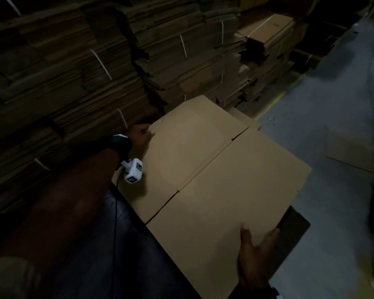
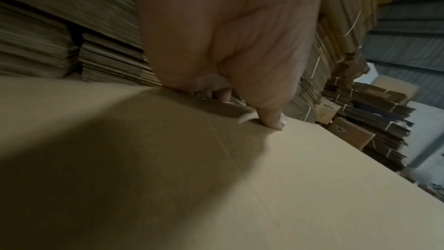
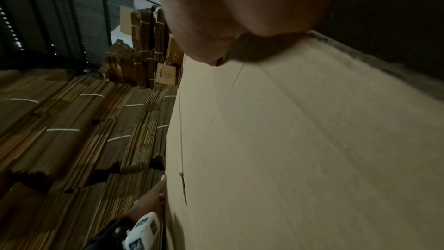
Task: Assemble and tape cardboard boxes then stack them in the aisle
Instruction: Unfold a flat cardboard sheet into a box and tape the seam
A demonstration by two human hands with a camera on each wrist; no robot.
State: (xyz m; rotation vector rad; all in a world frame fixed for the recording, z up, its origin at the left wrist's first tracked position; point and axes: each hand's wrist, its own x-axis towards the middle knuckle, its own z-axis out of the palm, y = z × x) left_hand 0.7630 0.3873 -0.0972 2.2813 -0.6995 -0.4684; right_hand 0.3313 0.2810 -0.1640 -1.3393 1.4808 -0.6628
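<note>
Dim warehouse aisle, grey concrete floor [image 1: 324,130] open to the right, strapped bundles of flattened cardboard [image 1: 58,87] walling the left. One flat, creased cardboard box [image 1: 214,169] is held between two hands: left hand [image 1: 139,137] pinches its far edge, thumb on top; right hand [image 1: 254,253] clamps the near corner. A loose cardboard sheet [image 1: 352,152] lies on the floor.

A flattened cardboard box [image 1: 214,169] is held between the left hand [image 1: 140,134], at its far left edge, and the right hand [image 1: 255,255], at its near right corner. Bundled stacks of flat cardboard [image 1: 63,83] are ranged behind and left; the floor [image 1: 333,126] lies right.
</note>
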